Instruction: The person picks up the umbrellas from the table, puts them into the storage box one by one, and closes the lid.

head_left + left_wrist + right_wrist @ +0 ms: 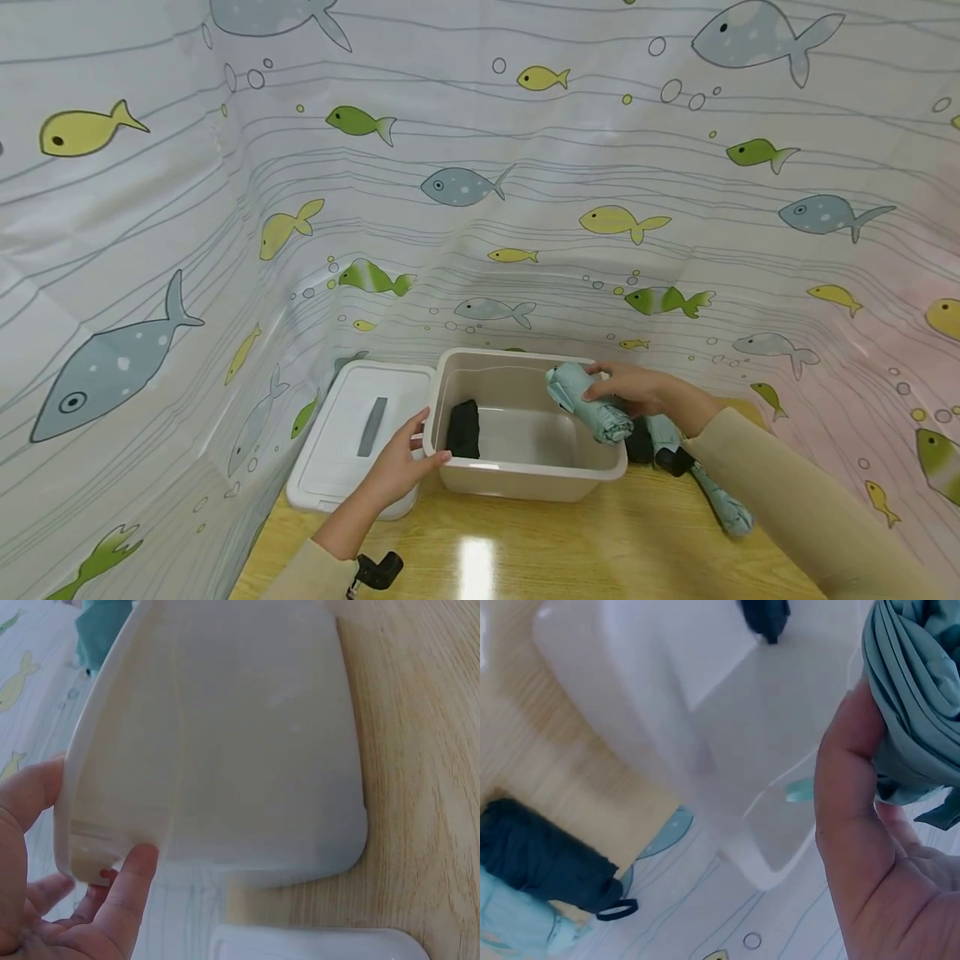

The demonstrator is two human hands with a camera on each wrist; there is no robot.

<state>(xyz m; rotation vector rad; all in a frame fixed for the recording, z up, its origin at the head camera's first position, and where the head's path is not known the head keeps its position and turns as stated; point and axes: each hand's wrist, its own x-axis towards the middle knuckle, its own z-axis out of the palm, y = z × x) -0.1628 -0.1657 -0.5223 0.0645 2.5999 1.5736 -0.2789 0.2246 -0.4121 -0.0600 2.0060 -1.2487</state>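
Observation:
My right hand (626, 387) grips a light teal folded umbrella (588, 400) above the right end of a beige plastic storage bin (517, 482). In the right wrist view the pleated teal fabric (919, 697) lies against the fingers. The left hand (405, 458) holds the bin's left rim; in the left wrist view its thumb and fingers (131, 892) are on either side of the wall. Inside the bin, at the left end, lies a black folded umbrella (463, 429).
Left of the bin lies a white lid (337, 442) with a grey handle. More folded umbrellas, black (547, 855) and light teal (723, 500), lie right of the bin on the wooden table (540, 542). A fish-print sheet (555, 167) surrounds the table's back and sides.

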